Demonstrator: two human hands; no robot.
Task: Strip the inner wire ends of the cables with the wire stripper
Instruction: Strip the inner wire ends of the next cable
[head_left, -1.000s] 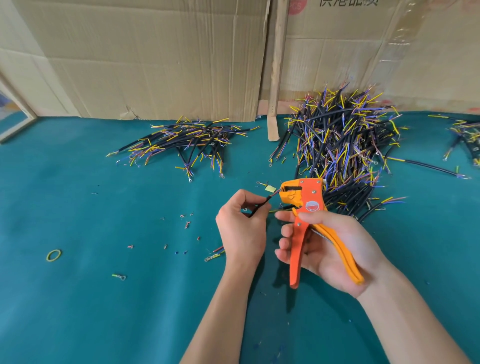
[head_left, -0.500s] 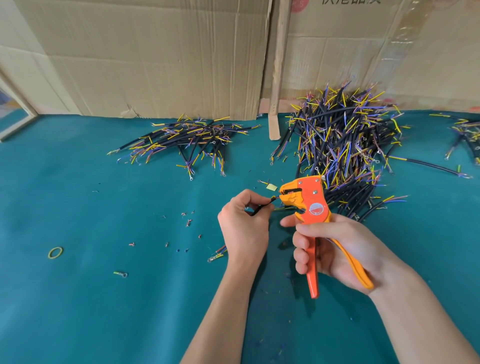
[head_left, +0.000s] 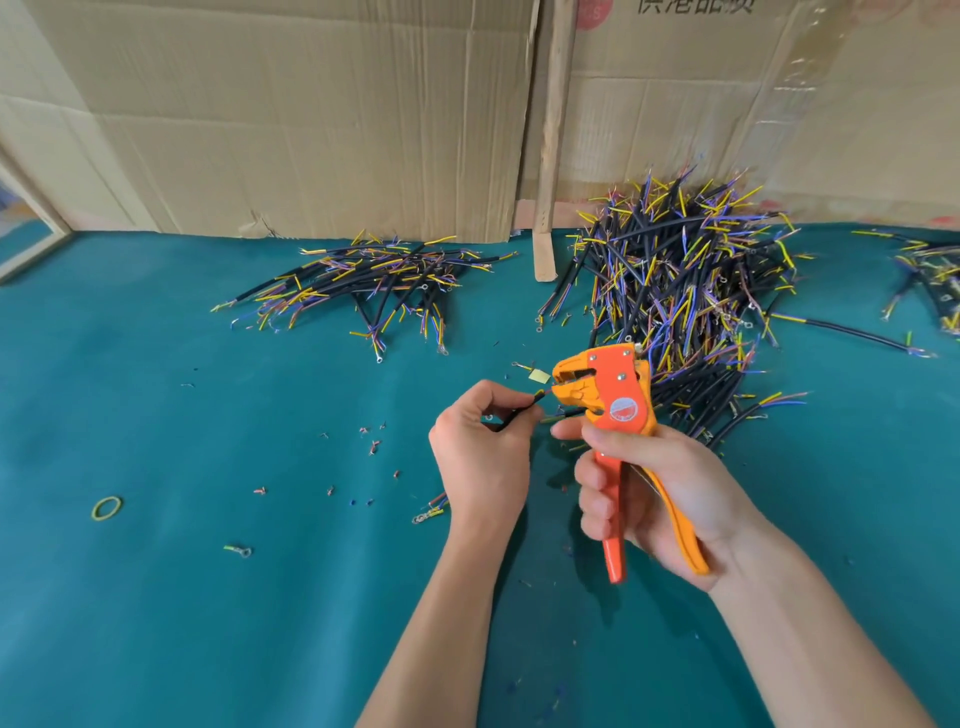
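Observation:
My right hand (head_left: 654, 488) grips the handles of an orange wire stripper (head_left: 613, 395), head pointing up and left. My left hand (head_left: 480, 457) pinches a short black cable (head_left: 522, 411) just left of the tool. The cable's inner wire end reaches the stripper's jaws (head_left: 563, 387). The cable's other end, with coloured wires and a ring terminal (head_left: 428, 514), sticks out below my left hand. A large pile of black cables with yellow, blue and purple inner wires (head_left: 685, 291) lies behind the tool. A smaller pile (head_left: 374, 280) lies at the back left.
Cardboard sheets (head_left: 311, 119) and a wooden stick (head_left: 548, 156) stand along the back of the teal table (head_left: 208, 597). Insulation scraps (head_left: 371, 441), a yellow rubber band (head_left: 107, 507) and a loose terminal piece (head_left: 239, 550) lie at the left. More cables (head_left: 930, 275) lie at the far right.
My right hand has raised the stripper slightly and closed its handles somewhat. My left hand has kept the cable end at the jaws.

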